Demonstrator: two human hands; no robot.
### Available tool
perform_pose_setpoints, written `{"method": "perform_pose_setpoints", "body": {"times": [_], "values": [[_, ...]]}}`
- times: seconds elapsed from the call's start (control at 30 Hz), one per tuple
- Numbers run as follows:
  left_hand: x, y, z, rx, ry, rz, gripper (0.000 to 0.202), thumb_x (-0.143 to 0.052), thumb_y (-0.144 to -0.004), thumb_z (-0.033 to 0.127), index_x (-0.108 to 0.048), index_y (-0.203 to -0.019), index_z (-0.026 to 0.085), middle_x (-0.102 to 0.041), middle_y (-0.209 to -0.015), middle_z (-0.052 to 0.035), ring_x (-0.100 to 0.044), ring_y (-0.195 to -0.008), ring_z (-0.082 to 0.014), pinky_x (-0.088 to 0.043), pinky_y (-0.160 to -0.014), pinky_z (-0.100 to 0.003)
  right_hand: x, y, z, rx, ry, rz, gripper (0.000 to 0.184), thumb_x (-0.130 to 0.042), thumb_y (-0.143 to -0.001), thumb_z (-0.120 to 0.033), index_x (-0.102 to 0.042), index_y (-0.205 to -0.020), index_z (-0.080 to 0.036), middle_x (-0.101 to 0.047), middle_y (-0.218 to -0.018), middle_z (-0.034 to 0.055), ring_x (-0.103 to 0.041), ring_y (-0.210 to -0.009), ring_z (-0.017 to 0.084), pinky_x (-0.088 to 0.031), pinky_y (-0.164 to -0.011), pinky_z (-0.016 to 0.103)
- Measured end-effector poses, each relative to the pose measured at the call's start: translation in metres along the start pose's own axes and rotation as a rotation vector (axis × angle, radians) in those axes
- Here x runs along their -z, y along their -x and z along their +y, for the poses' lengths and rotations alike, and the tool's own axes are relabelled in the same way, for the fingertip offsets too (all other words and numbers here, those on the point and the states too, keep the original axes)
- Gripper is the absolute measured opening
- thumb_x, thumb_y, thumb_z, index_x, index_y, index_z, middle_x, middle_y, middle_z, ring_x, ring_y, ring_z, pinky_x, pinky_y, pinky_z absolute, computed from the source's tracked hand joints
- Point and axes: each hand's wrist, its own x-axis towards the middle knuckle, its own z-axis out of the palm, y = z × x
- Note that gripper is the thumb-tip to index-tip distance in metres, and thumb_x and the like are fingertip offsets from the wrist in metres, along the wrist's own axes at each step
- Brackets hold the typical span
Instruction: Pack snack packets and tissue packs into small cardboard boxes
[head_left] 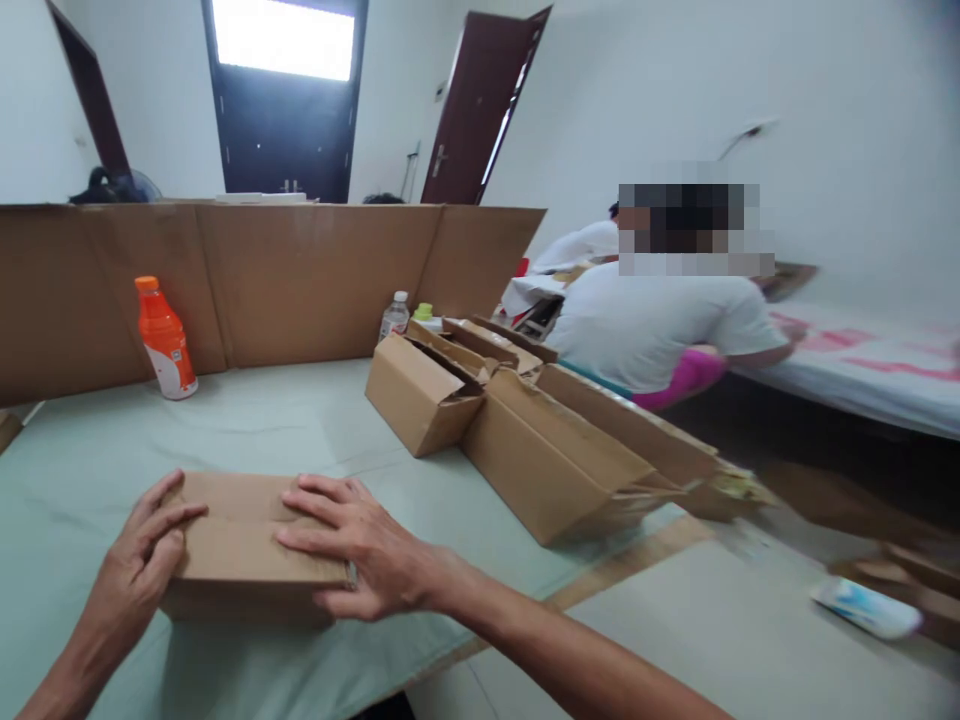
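Observation:
A small brown cardboard box [240, 545] stands before me on the pale green table cover [300, 430], with its top flaps folded down. My left hand [146, 545] grips its left end, thumb and fingers over the top edge. My right hand [367, 545] clasps the right end, its fingers lying across the top and the thumb low on the side. What the box holds, if anything, is hidden.
Several cardboard boxes [555, 460] stand at the table's right. An orange bottle [166, 340] and a clear bottle [394, 318] stand near an upright cardboard panel [315, 285]. A person in a white shirt [652, 320] sits beyond; a white-blue packet [866, 607] lies at right.

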Motion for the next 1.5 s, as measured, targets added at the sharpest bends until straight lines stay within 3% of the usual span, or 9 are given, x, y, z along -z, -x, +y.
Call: {"method": "perform_pose_setpoints", "body": {"times": [0.1, 0.23, 0.4, 0.57, 0.7, 0.9, 1.1, 1.23, 1.5], "values": [[-0.03, 0.01, 0.03, 0.002, 0.137, -0.134, 0.038, -0.053, -0.097, 0.052, -0.08, -0.112, 0.028, -0.049, -0.161, -0.0054, -0.044, -0.15, -0.0368, -0.039, -0.122, -0.058, 0.005, 0.06, -0.017, -0.071, 0.038, 0.103, 0.072, -0.075, -0.076, -0.042, -0.062, -0.145, -0.026, -0.051, -0.16, 0.0133, -0.042, -0.148, 0.039, -0.044, -0.108, 0.059], [-0.081, 0.014, 0.063, 0.09, 0.388, -0.338, 0.068, -0.056, -0.094, 0.062, -0.053, -0.153, 0.027, -0.027, -0.174, -0.0111, -0.039, -0.154, -0.0365, -0.043, -0.12, -0.055, 0.012, 0.145, -0.036, -0.247, 0.3, 0.318, 0.062, -0.068, -0.084, -0.03, -0.059, -0.145, -0.024, -0.057, -0.154, 0.0108, -0.046, -0.144, 0.031, -0.045, -0.11, 0.047], [-0.129, 0.022, 0.062, 0.068, 0.471, -0.517, 0.078, -0.062, -0.091, 0.059, -0.044, -0.158, 0.024, -0.032, -0.17, -0.0155, -0.046, -0.149, -0.0356, -0.045, -0.118, -0.053, 0.009, 0.197, -0.023, -0.667, 0.726, 0.56, 0.048, -0.061, -0.094, -0.038, -0.061, -0.14, -0.024, -0.064, -0.144, 0.0125, -0.058, -0.129, 0.033, -0.052, -0.09, 0.046], [-0.141, 0.038, 0.035, -0.013, 0.335, -0.632, 0.054, -0.063, -0.089, 0.044, -0.068, -0.14, 0.025, -0.057, -0.154, -0.0158, -0.058, -0.139, -0.0364, -0.05, -0.114, -0.056, 0.009, 0.173, 0.024, -1.066, 0.825, 0.61, 0.046, -0.064, -0.092, -0.037, -0.068, -0.135, -0.024, -0.063, -0.144, 0.016, -0.057, -0.129, 0.039, -0.055, -0.085, 0.053], [-0.139, 0.047, 0.005, -0.067, 0.256, -0.591, 0.042, -0.065, -0.09, 0.045, -0.077, -0.125, 0.026, -0.067, -0.143, -0.0154, -0.064, -0.133, -0.0354, -0.052, -0.112, -0.054, 0.015, 0.153, 0.046, -1.148, 0.747, 0.577, 0.051, -0.07, -0.089, -0.036, -0.065, -0.139, -0.027, -0.059, -0.149, 0.0154, -0.053, -0.136, 0.038, -0.055, -0.09, 0.055], [-0.15, 0.062, -0.017, -0.23, 0.144, -0.392, 0.036, -0.056, -0.098, 0.047, -0.081, -0.112, 0.025, -0.074, -0.133, -0.0148, -0.071, -0.123, -0.0304, -0.061, -0.102, -0.044, 0.012, 0.163, 0.048, -1.053, 0.776, 0.639, 0.066, -0.072, -0.088, -0.044, -0.055, -0.147, -0.022, -0.054, -0.153, 0.0203, -0.053, -0.135, 0.04, -0.056, -0.091, 0.056], [-0.158, 0.068, 0.002, -0.404, -0.049, -0.33, 0.028, -0.054, -0.096, 0.029, -0.081, -0.102, 0.023, -0.081, -0.113, -0.0127, -0.077, -0.108, -0.0267, -0.067, -0.091, -0.04, -0.015, 0.158, -0.004, -0.755, 0.84, 0.854, 0.046, -0.059, -0.099, -0.028, -0.052, -0.143, -0.017, -0.037, -0.163, 0.0229, -0.033, -0.153, 0.04, -0.036, -0.115, 0.061], [-0.16, 0.056, 0.009, -0.362, -0.14, -0.303, 0.029, -0.053, -0.093, 0.025, -0.08, -0.102, 0.021, -0.081, -0.107, -0.0134, -0.077, -0.101, -0.0274, -0.067, -0.088, -0.043, -0.062, 0.137, -0.028, -0.565, 0.584, 0.649, 0.044, -0.056, -0.094, -0.02, -0.058, -0.138, -0.018, -0.048, -0.159, 0.0164, -0.038, -0.151, 0.032, -0.038, -0.115, 0.05], [-0.157, 0.031, -0.002, -0.287, -0.437, -0.25, 0.042, -0.057, -0.093, 0.027, -0.072, -0.13, 0.015, -0.064, -0.146, -0.0212, -0.058, -0.138, -0.0416, -0.048, -0.111, -0.066, -0.135, 0.116, -0.008, -0.744, 0.402, 0.27, 0.051, -0.059, -0.098, -0.034, -0.059, -0.149, -0.026, -0.054, -0.159, 0.0066, -0.047, -0.147, 0.029, -0.034, -0.119, 0.05]]}}
